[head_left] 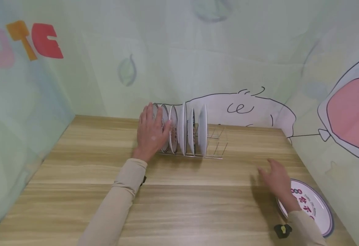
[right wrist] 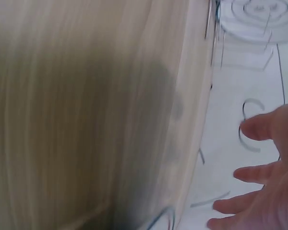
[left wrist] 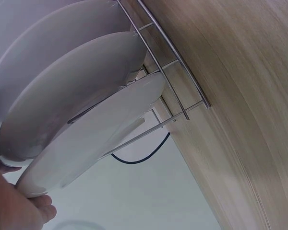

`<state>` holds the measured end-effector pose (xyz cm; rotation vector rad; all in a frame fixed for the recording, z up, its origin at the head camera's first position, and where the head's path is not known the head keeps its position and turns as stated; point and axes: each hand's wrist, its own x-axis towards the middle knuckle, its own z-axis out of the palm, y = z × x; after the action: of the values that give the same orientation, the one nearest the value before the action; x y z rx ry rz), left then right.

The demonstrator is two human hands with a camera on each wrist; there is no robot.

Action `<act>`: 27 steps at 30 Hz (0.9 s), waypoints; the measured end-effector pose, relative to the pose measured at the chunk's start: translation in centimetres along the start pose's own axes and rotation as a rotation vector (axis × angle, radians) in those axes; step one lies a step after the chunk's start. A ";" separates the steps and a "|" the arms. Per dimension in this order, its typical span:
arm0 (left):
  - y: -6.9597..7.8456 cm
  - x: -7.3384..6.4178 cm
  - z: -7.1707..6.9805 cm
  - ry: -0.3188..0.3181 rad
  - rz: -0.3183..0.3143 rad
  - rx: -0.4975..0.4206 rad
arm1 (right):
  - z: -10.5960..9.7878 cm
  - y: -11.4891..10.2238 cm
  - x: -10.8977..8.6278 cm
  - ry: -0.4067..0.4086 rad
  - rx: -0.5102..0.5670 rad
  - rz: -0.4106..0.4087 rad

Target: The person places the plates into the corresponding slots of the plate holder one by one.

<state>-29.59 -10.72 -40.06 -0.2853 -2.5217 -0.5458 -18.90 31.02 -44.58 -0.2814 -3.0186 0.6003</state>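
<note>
Several white plates (head_left: 203, 131) stand upright side by side in a wire dish rack (head_left: 213, 157) near the back of the table. My left hand (head_left: 151, 135) is at the rack's left end, its fingers curled over the rim of the outermost plate (left wrist: 91, 139), as the left wrist view shows. It covers much of the leftmost plates in the head view. My right hand (head_left: 277, 179) hovers at the right with fingers spread, holding nothing. Partly under that wrist lies a printed white plate (head_left: 317, 208) with a dark rim and red characters.
The rack's right-end slots (head_left: 219, 141) hold no plates. A printed cloth wall (head_left: 105, 85) rises right behind the rack, and others flank the wooden table (head_left: 197, 212). A small black object (head_left: 282, 231) shows beside the right sleeve.
</note>
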 end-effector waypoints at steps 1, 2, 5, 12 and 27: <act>0.0 0.0 0.0 0.000 0.001 0.002 | -0.1 0.5 0.1 -0.026 -0.022 0.015; 0.0 0.0 0.0 0.001 0.001 0.004 | -0.2 0.9 0.1 -0.050 -0.037 0.029; 0.0 0.0 -0.1 0.006 0.006 0.002 | -0.4 2.0 0.0 -0.123 -0.068 0.098; -0.1 0.0 -0.1 0.001 0.006 0.003 | -0.1 3.0 -0.7 -0.195 -0.081 0.233; 0.0 0.0 -0.1 -0.006 -0.006 0.002 | -0.8 4.5 -2.2 -0.289 -0.145 0.312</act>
<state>-29.56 -10.77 -39.95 -0.2791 -2.5291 -0.5454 -15.88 34.96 -45.64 -0.7456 -3.3310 0.4754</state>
